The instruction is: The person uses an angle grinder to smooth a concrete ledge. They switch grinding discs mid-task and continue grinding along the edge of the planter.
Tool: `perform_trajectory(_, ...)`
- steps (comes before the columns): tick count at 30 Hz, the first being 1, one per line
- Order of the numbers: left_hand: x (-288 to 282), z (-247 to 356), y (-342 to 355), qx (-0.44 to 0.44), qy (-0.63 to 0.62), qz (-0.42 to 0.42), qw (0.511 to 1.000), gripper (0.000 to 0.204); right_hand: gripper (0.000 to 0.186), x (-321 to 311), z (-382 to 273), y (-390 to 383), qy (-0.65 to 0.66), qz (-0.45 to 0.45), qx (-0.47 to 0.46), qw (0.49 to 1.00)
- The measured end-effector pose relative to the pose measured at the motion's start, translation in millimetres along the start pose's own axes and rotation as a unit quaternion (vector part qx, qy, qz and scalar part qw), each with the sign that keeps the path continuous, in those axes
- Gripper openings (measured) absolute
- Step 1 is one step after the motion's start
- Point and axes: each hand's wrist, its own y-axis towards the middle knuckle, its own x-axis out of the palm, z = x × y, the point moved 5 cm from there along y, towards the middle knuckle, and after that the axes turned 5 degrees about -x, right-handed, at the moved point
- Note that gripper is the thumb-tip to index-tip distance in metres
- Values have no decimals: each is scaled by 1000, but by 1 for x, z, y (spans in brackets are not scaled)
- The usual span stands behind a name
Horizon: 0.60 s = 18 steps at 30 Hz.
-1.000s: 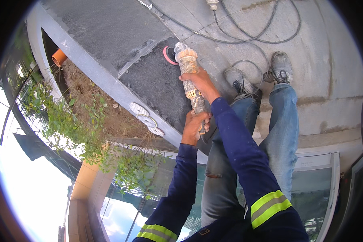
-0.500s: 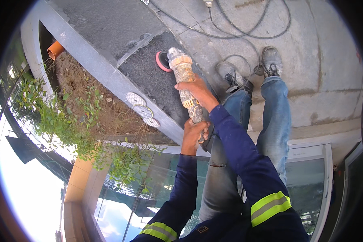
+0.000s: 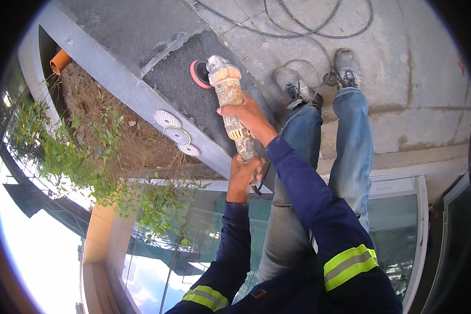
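Observation:
Both my hands hold a dusty yellow-and-grey angle grinder (image 3: 229, 96) fitted with a round red-and-black pad (image 3: 200, 75). My right hand (image 3: 250, 117) is wrapped around the middle of its body. Lower down, my left hand (image 3: 242, 175) grips the rear end of the handle, where the cord comes out. The pad sits over the dark grey stone surface (image 3: 172, 86) of a planter ledge; from here I cannot tell how firmly it touches. Three white round polishing pads (image 3: 177, 136) lie in a row on the ledge's lighter edge, left of the grinder.
A black power cord (image 3: 277, 35) loops over the concrete floor (image 3: 387, 68) and runs past my shoes (image 3: 347, 67). Left of the ledge, the planter holds soil (image 3: 102, 123), leafy plants (image 3: 104, 178) and an orange pipe (image 3: 60, 62). Glass panels (image 3: 204, 230) stand close below.
The whole scene has shifted slightly left and up in view. The grinder remains in both hands over the dark stone, its position on the ledge hardly changed.

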Motion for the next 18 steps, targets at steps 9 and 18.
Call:
perform_trajectory(9,11,-28,11,-74,-29,-40,996,18,50,-44,16,-10,-74,40,86,993)
perform_trajectory(18,-1,-26,2,-38,-1,-50,998,18,54,-19,-3,-22,-81,46,51,994)
